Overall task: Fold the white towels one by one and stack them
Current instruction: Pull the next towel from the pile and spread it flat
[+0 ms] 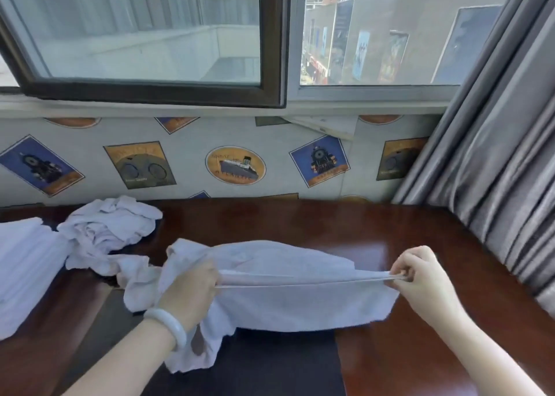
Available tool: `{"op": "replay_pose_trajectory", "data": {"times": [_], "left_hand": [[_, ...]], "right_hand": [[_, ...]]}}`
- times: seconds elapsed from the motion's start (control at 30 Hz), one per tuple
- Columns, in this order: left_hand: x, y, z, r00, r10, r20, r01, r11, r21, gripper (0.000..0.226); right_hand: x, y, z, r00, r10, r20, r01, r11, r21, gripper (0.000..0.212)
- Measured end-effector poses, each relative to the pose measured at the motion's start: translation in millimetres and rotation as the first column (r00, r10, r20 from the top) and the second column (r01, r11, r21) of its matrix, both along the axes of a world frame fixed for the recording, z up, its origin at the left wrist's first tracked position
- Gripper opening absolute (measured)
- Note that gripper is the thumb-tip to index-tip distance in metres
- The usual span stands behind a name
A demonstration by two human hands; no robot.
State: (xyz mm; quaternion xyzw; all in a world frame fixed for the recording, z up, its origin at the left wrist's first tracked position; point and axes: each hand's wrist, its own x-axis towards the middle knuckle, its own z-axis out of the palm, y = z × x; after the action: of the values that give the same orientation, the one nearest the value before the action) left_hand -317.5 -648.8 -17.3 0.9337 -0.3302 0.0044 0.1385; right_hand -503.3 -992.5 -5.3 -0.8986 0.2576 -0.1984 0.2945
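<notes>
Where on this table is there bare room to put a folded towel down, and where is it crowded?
Bare wood lies on the table behind the held towel, up to the wall and the curtain, and again at the near right edge. The left is crowded: crumpled towels and a white stack.

Bare forearms lead to the left hand point(189, 287) and the right hand point(420, 278), uncovered as far back as the view reaches. Just behind the left hand, round the wrist, sits a thick, smooth, milky-white bangle point(168, 323), rounded in section, possibly jade, though the blur leaves that uncertain
</notes>
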Motion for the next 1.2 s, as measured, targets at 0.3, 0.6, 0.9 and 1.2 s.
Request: {"op": "replay_pose_trajectory", "data": {"times": [0.3, 0.6, 0.9, 1.2], "left_hand": [[-44.3, 35.7, -44.0, 0.933, -0.127, -0.337, 0.031, 0.961, -0.276, 0.025], [-40.9, 41.7, -41.8, 0.949, -0.129, -0.288, 0.006, 0.919, -0.394, 0.034], [-53.3, 53.2, -10.2, 0.992, -0.119, 0.037, 0.124, 0.94, -0.317, 0.044], [-31.5, 33.8, 63.2, 0.914, -0.209, 0.347, 0.296, 0.93, -0.22, 0.066]], "right_hand": [[-54.9, 1.1, -37.5, 1.0, -0.014, -0.026, 0.024, 0.877, 0.48, 0.026], [-66.0, 4.1, -37.1, 1.0, 0.024, -0.011, -0.018, 0.93, 0.367, 0.026], [-87.2, -6.9, -9.7, 0.992, 0.123, -0.032, -0.114, 0.975, 0.191, 0.022], [-78.5, -46.3, 50.7, 0.982, 0.161, 0.094, -0.181, 0.945, 0.271, 0.019]]}}
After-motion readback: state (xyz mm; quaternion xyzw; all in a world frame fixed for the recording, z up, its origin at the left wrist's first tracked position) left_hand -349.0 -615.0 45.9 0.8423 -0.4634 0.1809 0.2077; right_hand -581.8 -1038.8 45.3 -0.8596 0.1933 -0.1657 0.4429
